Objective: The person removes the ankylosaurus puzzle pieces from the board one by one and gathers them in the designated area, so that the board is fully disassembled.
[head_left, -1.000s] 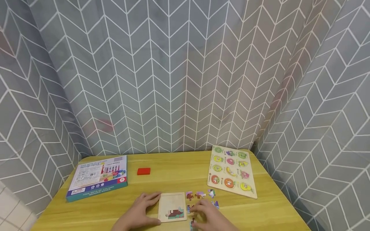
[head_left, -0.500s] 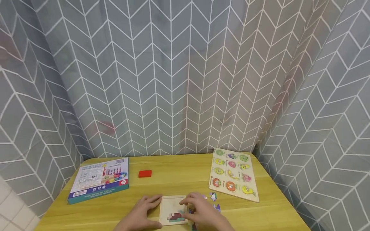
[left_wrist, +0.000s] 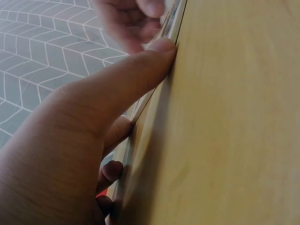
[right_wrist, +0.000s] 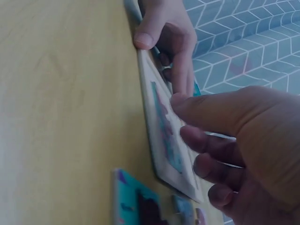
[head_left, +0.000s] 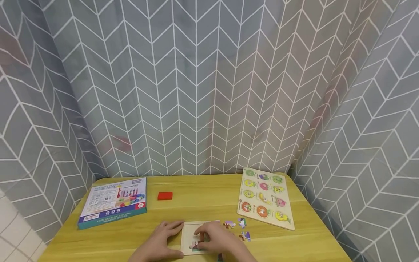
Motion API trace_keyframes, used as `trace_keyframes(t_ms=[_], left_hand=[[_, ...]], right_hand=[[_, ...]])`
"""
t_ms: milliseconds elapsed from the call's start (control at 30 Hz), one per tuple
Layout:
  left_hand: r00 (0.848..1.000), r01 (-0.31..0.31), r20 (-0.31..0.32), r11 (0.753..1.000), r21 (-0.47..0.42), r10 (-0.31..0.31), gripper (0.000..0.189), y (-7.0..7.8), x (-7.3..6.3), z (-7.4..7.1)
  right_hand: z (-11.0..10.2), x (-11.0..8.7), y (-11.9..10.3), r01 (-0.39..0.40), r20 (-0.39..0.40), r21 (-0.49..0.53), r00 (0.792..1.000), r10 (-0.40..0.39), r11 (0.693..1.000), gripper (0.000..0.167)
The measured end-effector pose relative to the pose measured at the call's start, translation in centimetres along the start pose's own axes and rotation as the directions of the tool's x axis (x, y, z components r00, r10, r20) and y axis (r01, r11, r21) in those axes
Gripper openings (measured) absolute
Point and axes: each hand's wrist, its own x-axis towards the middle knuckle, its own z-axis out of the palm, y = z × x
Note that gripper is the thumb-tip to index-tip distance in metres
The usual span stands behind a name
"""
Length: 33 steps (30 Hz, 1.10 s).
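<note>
A square wooden puzzle tray lies on the table, with several joined teal and maroon jigsaw pieces along its near side. My left hand rests at the tray's left edge, thumb at the near corner and forefinger near the far one. Over the tray's middle is my right hand, its fingers bent and its thumb pointing down to the joined pieces. Whether a piece sits between its fingertips is hidden. Loose jigsaw pieces lie right of the tray; a teal one shows in the right wrist view.
At the back right lies a wooden fruit board. A flat printed box is at the left, with a red block to its right. Patterned grey curtain hangs behind the yellow wood-grain table.
My right hand has moved left, from the loose pieces beside the tray to over its middle. My left hand stays at the tray's left edge. The head view has shifted slightly.
</note>
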Motion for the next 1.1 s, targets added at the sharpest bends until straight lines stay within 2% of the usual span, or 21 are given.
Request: trace_keyframes(t_ms=[100, 267, 433, 633, 900, 1100], left_hand=[[1.0, -0.004, -0.001, 1.0, -0.003, 0.004, 0.093, -0.25, 0.06, 0.13], [0.999, -0.029, -0.015, 0.999, 0.013, 0.029, 0.092, -0.35, 0.14, 0.27], [1.0, -0.028, -0.015, 1.0, 0.011, 0.028, 0.093, -0.28, 0.16, 0.24], [1.0, -0.017, -0.004, 1.0, 0.006, 0.017, 0.093, -0.19, 0.16, 0.19], [1.0, -0.014, -0.003, 1.0, 0.016, 0.014, 0.094, 0.0, 0.03, 0.07], [1.0, -0.016, -0.007, 1.0, 0.018, 0.016, 0.093, 0.1, 0.0, 0.02]], right_hand=[[0.49, -0.09, 0.47, 0.007, 0.02, 0.018, 1.0, -0.008, 1.0, 0.017], [0.76, -0.42, 0.79, 0.02, 0.002, 0.002, 1.0, -0.02, 1.0, 0.008], [0.66, -0.67, 0.67, 0.004, 0.004, 0.046, 1.0, -0.005, 0.999, 0.012], [0.57, -0.59, 0.53, 0.018, 0.026, 0.024, 0.999, -0.018, 1.0, 0.01], [0.39, -0.48, 0.43, 0.044, 0.062, 0.0, 0.997, -0.044, 0.999, 0.023], [0.28, -0.45, 0.43, 0.04, 0.075, 0.04, 0.996, -0.043, 0.998, 0.021]])
